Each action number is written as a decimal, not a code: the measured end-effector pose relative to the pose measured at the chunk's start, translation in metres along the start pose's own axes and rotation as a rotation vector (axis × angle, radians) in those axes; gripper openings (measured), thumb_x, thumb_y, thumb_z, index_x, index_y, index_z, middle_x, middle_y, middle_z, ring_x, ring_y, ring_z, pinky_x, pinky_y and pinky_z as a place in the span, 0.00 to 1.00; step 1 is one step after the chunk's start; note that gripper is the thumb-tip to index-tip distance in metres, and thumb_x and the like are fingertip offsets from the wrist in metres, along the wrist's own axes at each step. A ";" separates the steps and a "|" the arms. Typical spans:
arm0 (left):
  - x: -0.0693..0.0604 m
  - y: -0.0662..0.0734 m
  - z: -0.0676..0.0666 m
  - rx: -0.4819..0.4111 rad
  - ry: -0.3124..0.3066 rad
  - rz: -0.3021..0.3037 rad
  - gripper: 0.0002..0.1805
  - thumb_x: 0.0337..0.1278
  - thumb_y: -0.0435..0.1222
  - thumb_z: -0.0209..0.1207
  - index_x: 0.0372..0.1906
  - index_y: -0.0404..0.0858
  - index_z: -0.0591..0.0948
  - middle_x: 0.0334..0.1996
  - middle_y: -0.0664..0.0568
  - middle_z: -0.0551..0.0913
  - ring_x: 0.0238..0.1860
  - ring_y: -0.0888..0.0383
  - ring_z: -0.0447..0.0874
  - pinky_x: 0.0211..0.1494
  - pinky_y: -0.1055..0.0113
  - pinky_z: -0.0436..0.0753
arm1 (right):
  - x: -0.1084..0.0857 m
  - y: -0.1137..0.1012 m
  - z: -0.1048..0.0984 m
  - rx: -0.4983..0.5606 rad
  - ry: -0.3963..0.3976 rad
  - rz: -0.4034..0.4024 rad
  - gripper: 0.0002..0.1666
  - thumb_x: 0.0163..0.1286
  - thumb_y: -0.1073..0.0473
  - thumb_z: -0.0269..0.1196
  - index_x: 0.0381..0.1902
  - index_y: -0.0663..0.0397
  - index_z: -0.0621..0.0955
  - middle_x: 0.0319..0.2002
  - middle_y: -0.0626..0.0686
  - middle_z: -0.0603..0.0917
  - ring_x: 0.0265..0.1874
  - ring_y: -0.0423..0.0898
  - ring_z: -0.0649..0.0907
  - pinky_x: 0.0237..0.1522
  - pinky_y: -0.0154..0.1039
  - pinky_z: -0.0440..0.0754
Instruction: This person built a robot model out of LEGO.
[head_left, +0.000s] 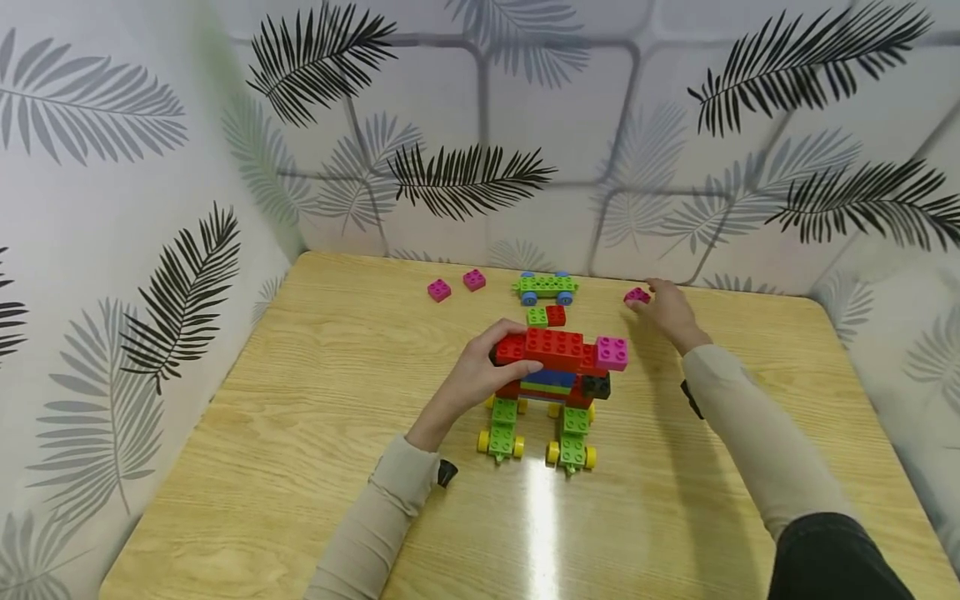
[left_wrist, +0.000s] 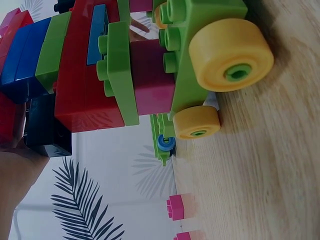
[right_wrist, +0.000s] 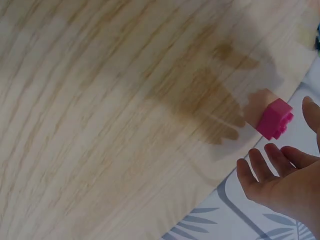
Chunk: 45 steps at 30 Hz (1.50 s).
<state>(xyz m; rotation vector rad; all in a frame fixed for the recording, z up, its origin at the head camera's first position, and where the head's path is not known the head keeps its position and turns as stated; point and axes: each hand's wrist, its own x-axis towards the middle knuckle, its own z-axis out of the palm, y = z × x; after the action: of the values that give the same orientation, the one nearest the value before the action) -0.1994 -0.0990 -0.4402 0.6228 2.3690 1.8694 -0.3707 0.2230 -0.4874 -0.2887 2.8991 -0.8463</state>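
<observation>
A built toy-brick model [head_left: 555, 348] of red, blue, green and black bricks stands on yellow-wheeled green bases in the middle of the table. My left hand [head_left: 487, 362] grips its upper left end, thumb in front. At the back right, my right hand [head_left: 671, 315] is beside a loose pink brick [head_left: 637, 295]. In the right wrist view that brick [right_wrist: 276, 119] sits on the table, with the thumb and fingers of my right hand [right_wrist: 282, 180] apart around it. A single pink brick [head_left: 611, 353] tops the model's right end.
Behind the model lie a green car base [head_left: 546, 287] with blue wheels, a small green brick [head_left: 537, 317] and a red brick [head_left: 556, 315]. Two more pink bricks [head_left: 439, 290] are at the back left. A leaf-patterned backdrop [head_left: 555, 117] borders the table's rear edge.
</observation>
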 end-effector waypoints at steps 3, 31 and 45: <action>-0.001 -0.001 0.001 -0.001 -0.001 -0.007 0.22 0.58 0.40 0.65 0.57 0.44 0.75 0.48 0.48 0.78 0.41 0.54 0.79 0.40 0.65 0.80 | 0.002 0.005 0.007 -0.019 0.027 0.022 0.38 0.71 0.53 0.60 0.70 0.68 0.61 0.63 0.75 0.66 0.61 0.72 0.65 0.61 0.64 0.63; -0.005 -0.001 0.003 -0.003 -0.005 -0.023 0.22 0.59 0.38 0.65 0.58 0.43 0.74 0.48 0.47 0.79 0.39 0.54 0.79 0.38 0.64 0.79 | -0.039 -0.025 0.013 0.176 0.113 -0.123 0.27 0.70 0.60 0.61 0.61 0.72 0.71 0.47 0.69 0.79 0.42 0.61 0.82 0.40 0.48 0.80; -0.002 0.001 0.001 0.018 0.004 -0.013 0.22 0.59 0.42 0.65 0.57 0.45 0.74 0.48 0.48 0.79 0.40 0.54 0.80 0.40 0.64 0.81 | -0.155 -0.093 -0.070 0.289 0.105 -0.293 0.28 0.69 0.55 0.63 0.66 0.49 0.73 0.53 0.55 0.80 0.40 0.34 0.82 0.39 0.24 0.77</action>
<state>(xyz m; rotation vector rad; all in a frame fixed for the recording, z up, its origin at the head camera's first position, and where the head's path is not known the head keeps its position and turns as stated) -0.1968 -0.0985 -0.4399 0.6040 2.3889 1.8483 -0.2160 0.2152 -0.3699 -0.6681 2.8129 -1.3460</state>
